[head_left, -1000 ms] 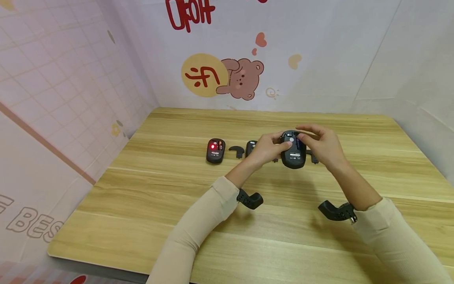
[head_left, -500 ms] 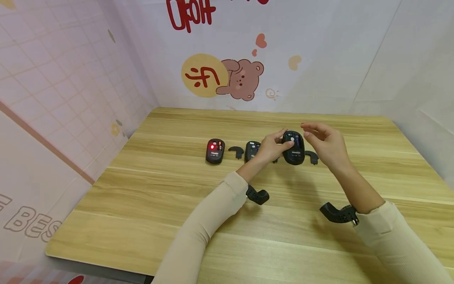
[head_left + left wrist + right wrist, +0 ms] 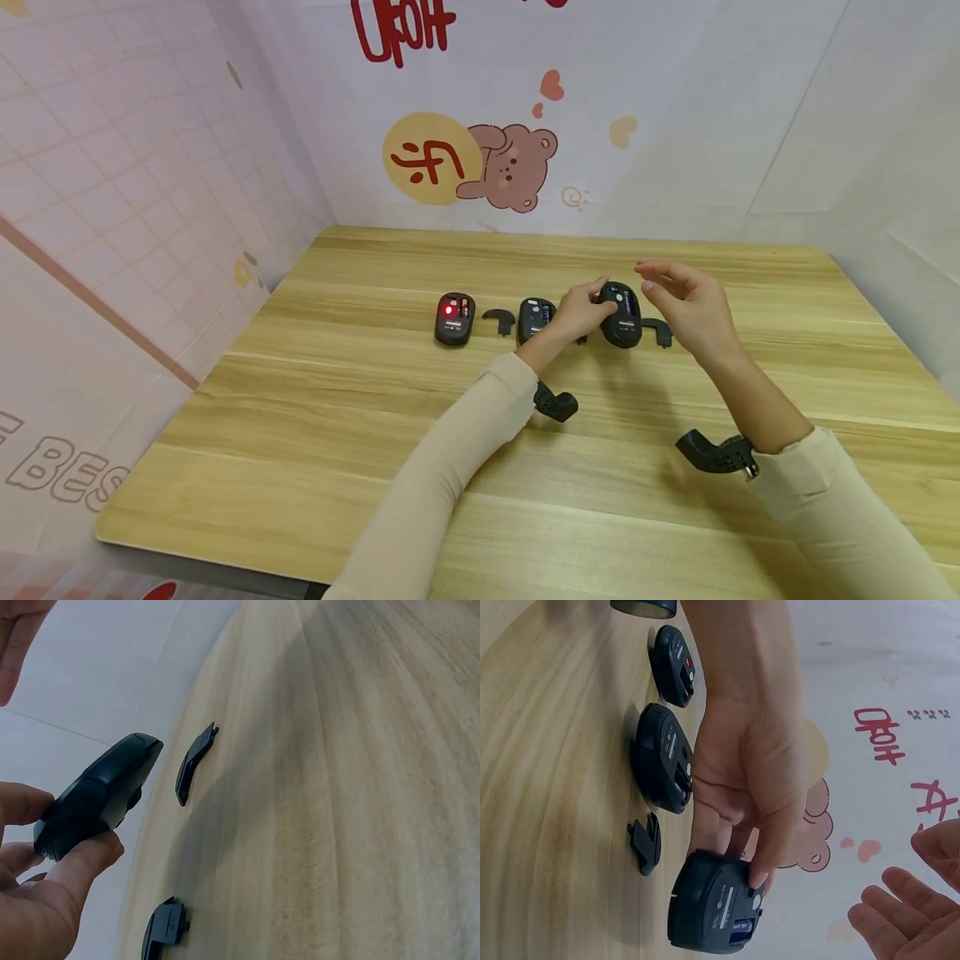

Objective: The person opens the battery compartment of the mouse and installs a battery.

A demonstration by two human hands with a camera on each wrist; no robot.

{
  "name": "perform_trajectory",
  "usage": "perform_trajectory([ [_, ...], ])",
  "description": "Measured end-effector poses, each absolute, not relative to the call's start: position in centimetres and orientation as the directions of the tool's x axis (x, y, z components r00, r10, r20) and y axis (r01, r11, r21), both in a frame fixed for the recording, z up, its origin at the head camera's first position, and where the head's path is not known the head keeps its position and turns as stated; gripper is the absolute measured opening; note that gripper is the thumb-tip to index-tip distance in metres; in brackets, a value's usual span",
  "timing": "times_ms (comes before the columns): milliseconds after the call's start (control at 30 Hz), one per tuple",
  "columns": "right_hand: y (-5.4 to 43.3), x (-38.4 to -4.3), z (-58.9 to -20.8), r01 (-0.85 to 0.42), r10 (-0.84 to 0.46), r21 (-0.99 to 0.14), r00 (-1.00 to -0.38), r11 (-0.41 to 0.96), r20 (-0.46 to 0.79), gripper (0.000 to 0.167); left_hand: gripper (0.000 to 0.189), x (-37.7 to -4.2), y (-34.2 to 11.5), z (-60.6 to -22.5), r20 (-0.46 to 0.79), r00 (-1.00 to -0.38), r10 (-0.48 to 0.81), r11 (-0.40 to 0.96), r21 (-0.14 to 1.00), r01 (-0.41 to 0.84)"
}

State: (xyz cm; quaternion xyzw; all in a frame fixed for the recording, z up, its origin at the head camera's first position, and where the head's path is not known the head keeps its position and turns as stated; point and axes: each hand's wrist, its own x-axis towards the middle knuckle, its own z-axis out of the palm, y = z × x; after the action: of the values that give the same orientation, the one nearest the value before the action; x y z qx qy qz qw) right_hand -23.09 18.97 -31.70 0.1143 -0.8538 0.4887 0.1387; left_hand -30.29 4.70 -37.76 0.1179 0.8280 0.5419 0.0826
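A black computer mouse (image 3: 622, 327) is held above the table, its underside turned toward the head camera. My left hand (image 3: 579, 315) grips it by the left side, thumb on the underside. The battery slot is uncovered, and a dark blue battery (image 3: 744, 927) shows inside it in the right wrist view. Just right of the mouse, apart from it, my right hand (image 3: 693, 312) hovers with loosely bent fingers and nothing visible between them. A black battery cover (image 3: 660, 332) lies on the table behind the held mouse.
Left on the wooden table (image 3: 300, 417) lies an upturned mouse (image 3: 454, 325) with a red light. A second upturned mouse (image 3: 534, 318) is partly behind my left hand. One battery cover (image 3: 501, 320) sits between them; another cover (image 3: 646, 841) shows in the right wrist view.
My right hand has come off the mouse and moved slightly right. My left hand has shifted a little right and tilted the mouse, uncovering more of the middle mouse.
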Motion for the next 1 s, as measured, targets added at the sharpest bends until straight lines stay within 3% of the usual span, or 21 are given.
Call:
perform_trajectory([
  [333, 19.0, -23.1, -32.1, -0.354, -0.077, -0.805, -0.929, 0.476, 0.363, 0.03, 0.053, -30.6, 5.4, -39.2, -0.066, -0.963, 0.263, 0.444, 0.894, 0.06],
  [1000, 19.4, -23.0, -32.6, -0.355, -0.093, -0.812, -0.931, 0.464, 0.354, 0.029, 0.046, -30.7, 6.9, -40.1, -0.017, -0.993, 0.12, 0.663, 0.745, 0.067],
])
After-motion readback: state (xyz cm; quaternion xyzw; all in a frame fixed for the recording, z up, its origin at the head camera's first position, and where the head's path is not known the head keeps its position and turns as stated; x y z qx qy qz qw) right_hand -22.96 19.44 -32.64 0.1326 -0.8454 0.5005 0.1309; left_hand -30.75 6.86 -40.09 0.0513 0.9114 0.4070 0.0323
